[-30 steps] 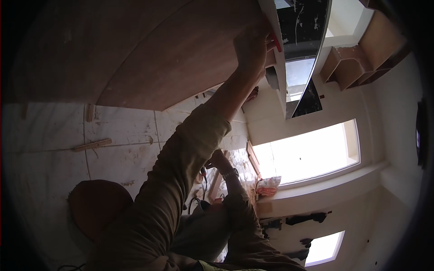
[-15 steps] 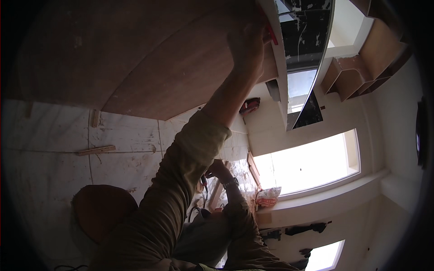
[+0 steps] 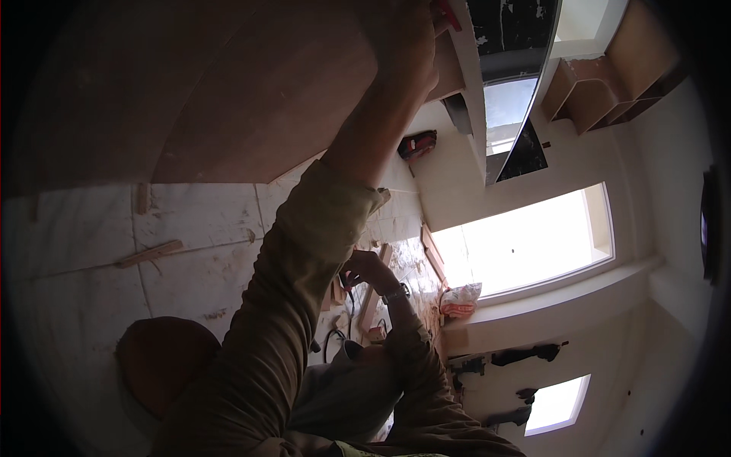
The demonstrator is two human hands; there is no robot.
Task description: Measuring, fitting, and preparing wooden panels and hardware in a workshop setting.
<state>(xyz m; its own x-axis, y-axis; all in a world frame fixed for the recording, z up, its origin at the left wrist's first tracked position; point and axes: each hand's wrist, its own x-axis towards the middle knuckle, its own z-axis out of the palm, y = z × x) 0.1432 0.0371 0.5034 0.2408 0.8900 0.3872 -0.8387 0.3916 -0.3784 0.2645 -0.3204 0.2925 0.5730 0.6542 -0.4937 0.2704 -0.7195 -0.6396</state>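
Note:
My left hand (image 3: 407, 42) reaches to the top of the view, at the edge of a large brown wooden panel (image 3: 251, 99). Its fingers look curled round a bright red tool (image 3: 449, 15) that pokes out beside it; shadow and the picture's edge hide the fingertips and the tool's kind. Lower down, my right hand (image 3: 369, 268), wearing a wristwatch (image 3: 396, 293), is closed on a slim red-and-black tool (image 3: 347, 282). A dark cord seems to run down from that tool. My left forearm covers part of the space beside it.
Dusty pale floor tiles (image 3: 205, 282) carry wood scraps (image 3: 152, 253). A brown rounded board (image 3: 164, 362) lies at lower left. To the right are a bright window opening (image 3: 525, 244), a red-and-white sack (image 3: 461, 299) and wall shelves (image 3: 601, 95). A dark red bag-like item (image 3: 417, 145) lies beyond the panel.
The view has shifted, so the panel, the left hand and the red tool sit higher in the picture. My right hand still holds its tool and appears slightly higher.

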